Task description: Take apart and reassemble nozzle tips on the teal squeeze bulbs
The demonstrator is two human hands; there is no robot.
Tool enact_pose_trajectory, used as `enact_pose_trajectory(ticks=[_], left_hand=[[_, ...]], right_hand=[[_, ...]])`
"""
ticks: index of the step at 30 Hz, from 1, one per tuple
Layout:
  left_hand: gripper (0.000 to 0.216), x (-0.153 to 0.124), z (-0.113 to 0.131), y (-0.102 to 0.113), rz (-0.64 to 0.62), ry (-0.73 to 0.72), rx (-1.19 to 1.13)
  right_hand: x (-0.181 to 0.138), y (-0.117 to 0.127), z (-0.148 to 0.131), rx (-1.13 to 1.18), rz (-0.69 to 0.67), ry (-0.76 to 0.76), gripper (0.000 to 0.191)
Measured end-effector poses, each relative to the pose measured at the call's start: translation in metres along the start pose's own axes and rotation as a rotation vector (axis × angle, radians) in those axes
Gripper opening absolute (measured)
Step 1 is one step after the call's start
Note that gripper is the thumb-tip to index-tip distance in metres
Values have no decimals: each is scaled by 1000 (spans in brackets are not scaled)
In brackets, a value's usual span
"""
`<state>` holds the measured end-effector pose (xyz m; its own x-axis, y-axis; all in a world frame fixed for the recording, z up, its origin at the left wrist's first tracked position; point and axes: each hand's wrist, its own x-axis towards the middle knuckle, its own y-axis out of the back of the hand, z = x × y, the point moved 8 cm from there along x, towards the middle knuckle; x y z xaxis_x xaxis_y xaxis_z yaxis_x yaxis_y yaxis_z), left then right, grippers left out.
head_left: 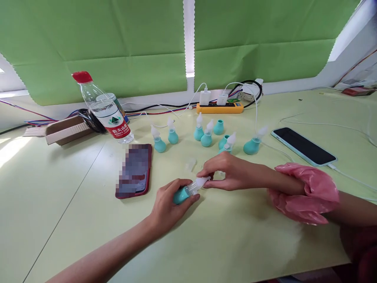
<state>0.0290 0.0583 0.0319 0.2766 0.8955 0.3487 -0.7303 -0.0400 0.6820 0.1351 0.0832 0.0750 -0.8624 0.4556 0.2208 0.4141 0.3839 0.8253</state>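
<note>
In the middle of the table, my left hand (172, 200) is wrapped round the teal bulb of a nasal aspirator (182, 195). Its clear collar points up and to the right. My right hand (225, 171) pinches the whitish pointed tip (202, 181) at the collar's end; whether the tip is fully seated I cannot tell. Just beyond my hands lies a loose clear plastic piece (191, 164), with another partly hidden behind my right fingers. Further back stand several teal bulbs with tips, among them one aspirator (159, 144) at the left and a tilted one (252, 145) at the right. One bare bulb (218, 127) has no tip.
A red-cased phone (134, 171) lies left of my hands, a water bottle (107, 112) behind it. An orange power strip (219, 108) with chargers sits by the green curtain (118, 47). At the right, a second phone (303, 145) trails a white cable. A cardboard box (69, 129) stands far left.
</note>
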Motion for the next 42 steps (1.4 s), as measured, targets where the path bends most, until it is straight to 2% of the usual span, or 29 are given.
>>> enact_pose_trajectory(ticks=[4,11,19,22,24,26,29,30,32,35,37,38,40,42], left_hand=[[20,-3,9,6,72,-155,-63],[23,-8,10,0,22,-258,-64],[29,-14,17,3,104,-366,-41],[36,-11,18,10,158,-363,-91],[47,-6,13,16,206,-297,-104],[57,-3,5,21,239,-188,-103],[55,-2,-2,20,202,-105,-150],[52,-2,0,19,177,-119,-161],[47,-4,5,17,136,-161,-144],[39,-4,12,14,102,-193,-90],[36,-3,13,14,93,-196,-70],[35,-3,13,14,95,-197,-61],[37,-4,14,16,110,-226,-26],[39,-11,26,23,182,-372,78]], right_hand=[[0,-6,-6,26,-68,58,14],[2,-15,0,58,-146,56,18],[2,-26,15,328,-112,-83,22],[7,-11,7,328,-60,-146,23],[15,12,-4,252,-6,-154,22],[27,47,-12,132,107,-172,20],[47,97,-14,-69,315,-235,23],[56,104,-13,-131,313,-244,24],[74,99,-3,-246,197,-255,23],[94,71,20,-398,-67,-292,23],[99,55,31,-449,-170,-311,23],[100,51,32,-467,-183,-316,23],[99,55,26,-559,-108,-329,24],[93,63,7,-709,33,-321,30]])
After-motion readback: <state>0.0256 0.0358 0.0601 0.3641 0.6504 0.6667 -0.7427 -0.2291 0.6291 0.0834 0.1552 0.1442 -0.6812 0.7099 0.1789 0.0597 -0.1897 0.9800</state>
